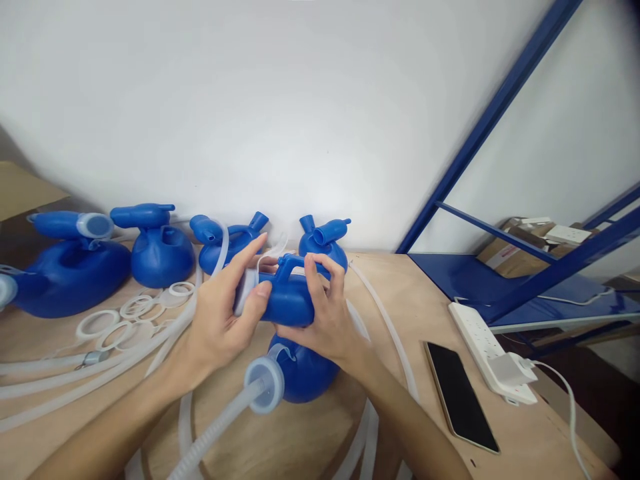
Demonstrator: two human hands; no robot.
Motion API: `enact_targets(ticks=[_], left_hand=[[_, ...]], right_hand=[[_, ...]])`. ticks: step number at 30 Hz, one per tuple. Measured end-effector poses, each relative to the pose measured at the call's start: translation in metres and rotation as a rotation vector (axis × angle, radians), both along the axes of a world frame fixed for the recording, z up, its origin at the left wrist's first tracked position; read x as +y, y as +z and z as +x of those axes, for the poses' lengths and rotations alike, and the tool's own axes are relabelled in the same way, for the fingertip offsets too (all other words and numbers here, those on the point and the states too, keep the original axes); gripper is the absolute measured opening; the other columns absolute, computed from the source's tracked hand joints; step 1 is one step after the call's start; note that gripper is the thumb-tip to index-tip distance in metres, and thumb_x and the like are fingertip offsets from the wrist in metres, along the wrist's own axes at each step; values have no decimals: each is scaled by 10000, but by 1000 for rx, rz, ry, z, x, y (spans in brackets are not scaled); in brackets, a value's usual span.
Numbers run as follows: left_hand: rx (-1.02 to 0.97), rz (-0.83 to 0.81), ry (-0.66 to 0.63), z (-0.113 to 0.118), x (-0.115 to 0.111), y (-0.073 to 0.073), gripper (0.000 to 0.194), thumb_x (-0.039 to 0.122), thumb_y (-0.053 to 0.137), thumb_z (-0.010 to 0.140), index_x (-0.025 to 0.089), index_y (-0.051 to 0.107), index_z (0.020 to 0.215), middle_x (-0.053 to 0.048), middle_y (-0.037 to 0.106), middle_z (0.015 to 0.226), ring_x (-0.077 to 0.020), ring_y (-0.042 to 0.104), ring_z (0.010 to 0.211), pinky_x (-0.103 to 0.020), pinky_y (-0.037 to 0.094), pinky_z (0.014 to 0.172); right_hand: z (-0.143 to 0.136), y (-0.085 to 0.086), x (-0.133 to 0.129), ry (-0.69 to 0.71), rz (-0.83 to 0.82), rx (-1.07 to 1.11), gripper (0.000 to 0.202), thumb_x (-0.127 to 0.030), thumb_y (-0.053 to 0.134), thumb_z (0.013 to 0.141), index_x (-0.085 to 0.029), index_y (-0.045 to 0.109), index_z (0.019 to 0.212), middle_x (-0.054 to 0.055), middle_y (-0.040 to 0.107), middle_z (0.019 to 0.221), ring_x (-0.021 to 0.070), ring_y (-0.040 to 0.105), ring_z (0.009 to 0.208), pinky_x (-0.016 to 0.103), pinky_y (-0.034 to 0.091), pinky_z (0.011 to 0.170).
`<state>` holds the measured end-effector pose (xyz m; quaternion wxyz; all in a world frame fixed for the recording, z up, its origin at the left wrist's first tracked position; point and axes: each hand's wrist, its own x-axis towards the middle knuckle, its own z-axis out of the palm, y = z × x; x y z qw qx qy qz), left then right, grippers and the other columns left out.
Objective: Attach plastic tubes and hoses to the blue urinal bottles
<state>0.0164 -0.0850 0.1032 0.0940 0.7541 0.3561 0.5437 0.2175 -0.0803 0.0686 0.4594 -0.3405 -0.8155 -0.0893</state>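
A blue handled piece (289,303) is held level above the surface (420,300), with a white cap (246,292) at its left end. The capped end is gripped between thumb and fingers of the left hand (220,320); the body and handle are clasped by the right hand (330,323), steadiness apparently being gained from the opposed grips. A blue vessel (310,377) is seen beneath, fronted by a pale collar (273,381) and corrugated tube (220,425); contact with the piece cannot be made out. Rings (82,328) are scattered leftward; other vessels (161,260) are ranged along the wall (320,133), seemingly to free working room.
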Motion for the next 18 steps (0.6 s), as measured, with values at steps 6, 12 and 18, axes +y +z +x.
enact_targets(ticks=[6, 12, 18], left_hand=[[-37, -205, -76, -8, 2, 11, 406, 356, 518, 1035, 246, 685, 1389, -47, 761, 1140, -254, 701, 1084, -352, 571, 932], [116, 223, -67, 0, 0, 2, 346, 121, 537, 946, 183, 680, 1255, -69, 752, 1071, -202, 725, 974, -325, 584, 891], [203, 463, -105, 13, -7, -10, 367, 63, 605, 846, 142, 664, 1199, -153, 693, 1218, -248, 711, 1112, -359, 609, 949]], right_hand=[[-3, 0, 0, 52, -82, -41, 1122, -687, 596, 958, -278, -149, 1691, 229, 275, 1592, 378, 496, 1444, 571, 588, 1055], [13, 27, -10, 175, -320, 188, 568, -586, 449, 1074, -261, 507, 1536, 129, 580, 1480, 313, 463, 1488, 556, 391, 1236], [18, 42, -24, 323, -559, 402, 390, -455, 487, 1100, -308, 606, 1441, 24, 718, 1078, 168, 681, 959, 331, 561, 931]])
